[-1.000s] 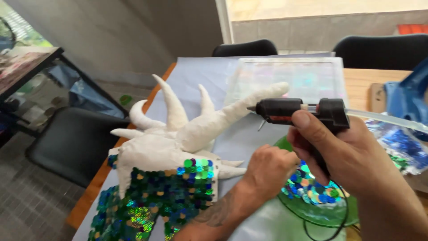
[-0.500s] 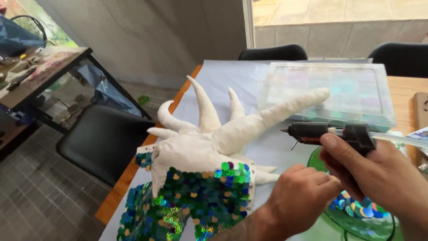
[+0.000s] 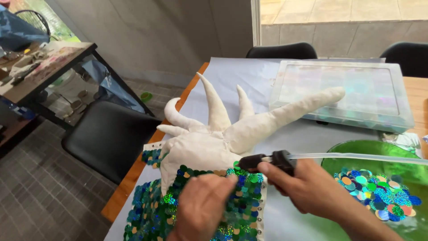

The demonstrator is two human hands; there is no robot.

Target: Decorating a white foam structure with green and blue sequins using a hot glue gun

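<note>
glue gun at the sequins
our right hand grips the gun, nozzle left; our left hand presses flat on the sequined cloth figure.

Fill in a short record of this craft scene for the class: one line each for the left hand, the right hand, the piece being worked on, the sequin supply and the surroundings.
Left hand: left hand presses on the sequin-covered area.
Right hand: right hand grips a black glue gun, nozzle at the sequin edge.
Piece: white stuffed shape with pointed horns, lower part covered in blue-green sequins.
Supply: loose sequins lie in a green bowl.
Surroundings: clear plastic box, black chair beside the table.
</note>
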